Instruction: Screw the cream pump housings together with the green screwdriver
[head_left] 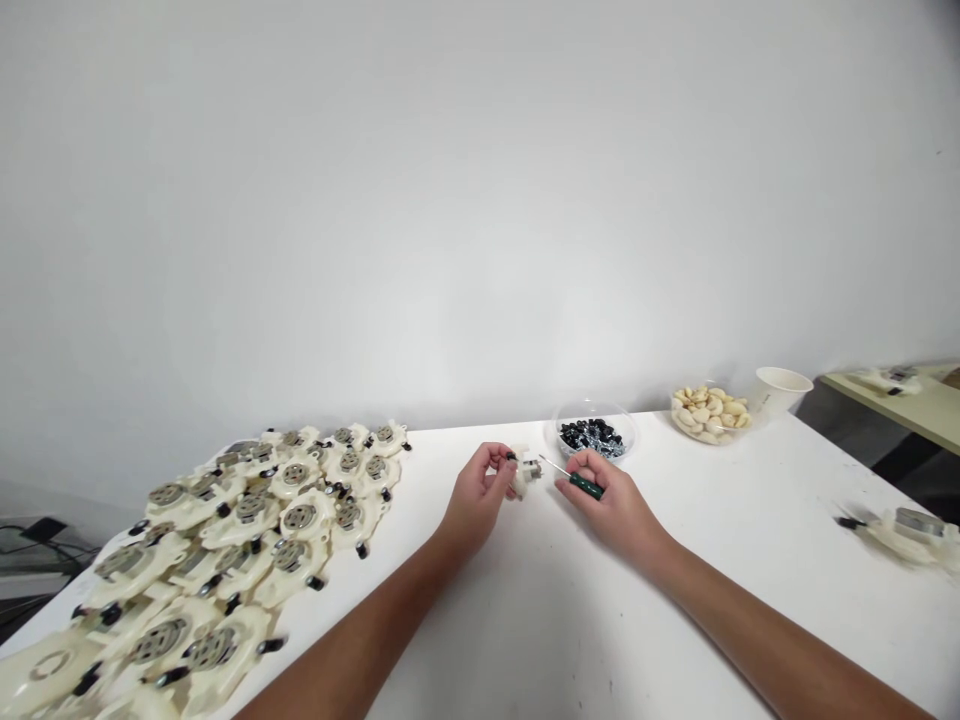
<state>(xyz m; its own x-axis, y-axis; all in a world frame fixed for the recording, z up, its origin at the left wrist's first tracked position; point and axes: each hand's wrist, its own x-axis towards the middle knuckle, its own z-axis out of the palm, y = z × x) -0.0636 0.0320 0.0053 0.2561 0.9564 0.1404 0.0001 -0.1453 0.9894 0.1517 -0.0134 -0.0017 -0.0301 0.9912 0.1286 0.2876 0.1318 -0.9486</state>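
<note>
My left hand (pixel 480 488) is closed on a small cream plastic housing (pixel 523 476) with a metal motor part set in it, held above the white table. Fingers cover part of the housing. In my right hand (pixel 611 505) is a screwdriver (pixel 587 486) with a dark green handle. Its thin metal shaft points left toward the housing, and the tip appears apart from it. Just behind my hands stands a clear bowl (pixel 559 425) with small black parts (pixel 592 438) in it.
Many similar cream housings with motors (pixel 251 510) crowd the table's left side. At the back right are a clear bowl of cream oval pieces (pixel 709 412) and a white cup (pixel 780 388). Another housing (pixel 911 535) lies at the right edge. A wall (pixel 480 200) rises behind.
</note>
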